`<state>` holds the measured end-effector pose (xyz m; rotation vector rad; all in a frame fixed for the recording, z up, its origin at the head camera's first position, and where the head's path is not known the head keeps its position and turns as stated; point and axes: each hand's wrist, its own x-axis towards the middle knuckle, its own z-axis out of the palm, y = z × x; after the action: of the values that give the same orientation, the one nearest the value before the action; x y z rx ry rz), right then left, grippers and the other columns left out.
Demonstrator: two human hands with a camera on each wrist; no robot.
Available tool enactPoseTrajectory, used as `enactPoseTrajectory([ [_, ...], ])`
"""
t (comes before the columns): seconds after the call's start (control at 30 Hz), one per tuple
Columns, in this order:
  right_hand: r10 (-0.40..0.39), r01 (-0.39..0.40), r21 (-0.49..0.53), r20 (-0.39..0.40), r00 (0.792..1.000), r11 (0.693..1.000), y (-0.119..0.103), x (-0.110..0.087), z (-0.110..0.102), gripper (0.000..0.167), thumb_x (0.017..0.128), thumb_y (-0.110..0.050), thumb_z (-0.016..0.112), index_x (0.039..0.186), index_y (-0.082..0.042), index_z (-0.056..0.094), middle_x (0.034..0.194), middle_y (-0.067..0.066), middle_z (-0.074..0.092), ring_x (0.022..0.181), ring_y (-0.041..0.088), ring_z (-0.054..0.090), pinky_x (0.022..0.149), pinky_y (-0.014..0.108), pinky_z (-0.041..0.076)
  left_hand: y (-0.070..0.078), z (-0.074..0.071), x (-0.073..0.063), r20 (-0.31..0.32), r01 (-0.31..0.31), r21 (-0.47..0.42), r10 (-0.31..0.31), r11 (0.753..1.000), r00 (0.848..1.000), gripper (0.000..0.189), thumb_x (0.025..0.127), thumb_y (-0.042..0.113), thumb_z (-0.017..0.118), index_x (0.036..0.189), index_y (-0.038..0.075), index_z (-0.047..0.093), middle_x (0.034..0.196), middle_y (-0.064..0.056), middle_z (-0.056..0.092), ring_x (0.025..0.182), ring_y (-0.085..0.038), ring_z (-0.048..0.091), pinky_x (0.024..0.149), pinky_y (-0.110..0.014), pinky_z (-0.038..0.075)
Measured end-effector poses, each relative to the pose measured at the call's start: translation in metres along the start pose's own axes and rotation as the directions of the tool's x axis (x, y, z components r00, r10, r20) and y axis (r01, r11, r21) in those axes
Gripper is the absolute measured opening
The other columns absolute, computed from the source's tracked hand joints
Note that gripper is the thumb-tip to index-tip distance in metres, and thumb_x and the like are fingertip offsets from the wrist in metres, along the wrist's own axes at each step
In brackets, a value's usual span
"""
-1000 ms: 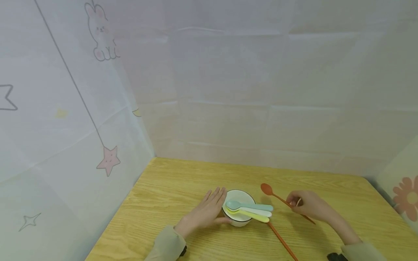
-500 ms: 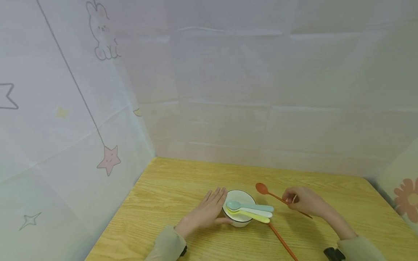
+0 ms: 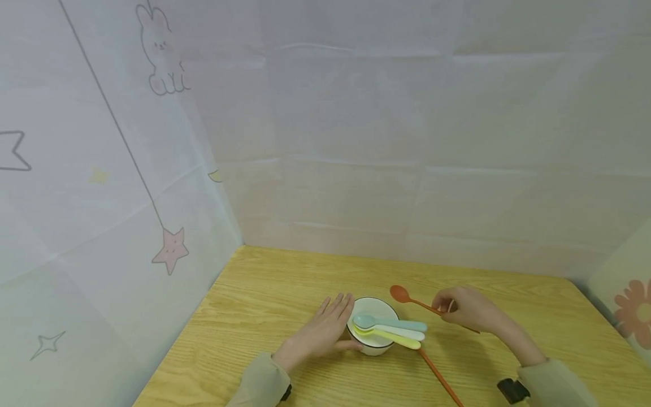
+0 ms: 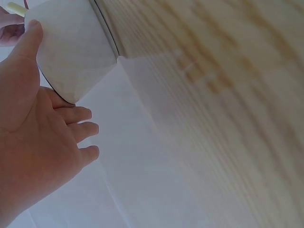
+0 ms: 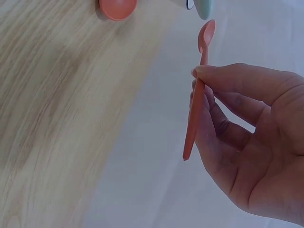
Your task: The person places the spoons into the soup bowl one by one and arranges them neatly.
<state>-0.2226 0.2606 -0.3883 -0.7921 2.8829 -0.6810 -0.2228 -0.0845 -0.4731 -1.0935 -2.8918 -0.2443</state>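
My left hand [image 3: 317, 330] rests against the left side of a white bowl [image 3: 371, 304] with a dark rim. Its fingers lie fairly straight along the far side, the thumb at the near side. In the bowl lie a light blue spoon [image 3: 402, 324], a white spoon [image 3: 414, 334] and a yellow spoon [image 3: 404, 341], handles over the right rim. My right hand [image 3: 470, 308] pinches an orange spoon [image 3: 399, 293] by its handle, above the table, its head pointing left toward the bowl. The left wrist view shows the bowl's outer wall [image 4: 76, 47] by the thumb.
Another orange handle [image 3: 439, 376] lies right of the bowl and runs off the bottom edge. An orange spoon head [image 5: 118, 7] appears in the right wrist view. The wooden table [image 3: 285, 271] meets pale printed cloth [image 3: 346, 135] behind and at the sides.
My right hand has moved left with the orange spoon, bringing its head nearer the bowl. The left hand and the bowl stay almost still.
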Motion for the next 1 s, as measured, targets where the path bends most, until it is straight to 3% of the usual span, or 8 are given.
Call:
enactPoseTrajectory([
  [1.0, -0.074, 0.079, -0.053, 0.078, 0.994, 0.995, -0.018, 0.019, 0.0, 0.013, 0.084, -0.004, 0.07, 0.09, -0.016, 0.072, 0.078, -0.01, 0.066, 0.069, -0.002, 0.055, 0.057, 0.019, 0.047, -0.001, -0.001, 0.0, 0.009, 0.002, 0.003, -0.002, 1.0, 1.0, 0.098, 0.093, 0.067, 0.046, 0.159, 0.002, 0.014, 0.167, -0.013, 0.015, 0.154, -0.033, 0.02, 0.125, -0.052, 0.022],
])
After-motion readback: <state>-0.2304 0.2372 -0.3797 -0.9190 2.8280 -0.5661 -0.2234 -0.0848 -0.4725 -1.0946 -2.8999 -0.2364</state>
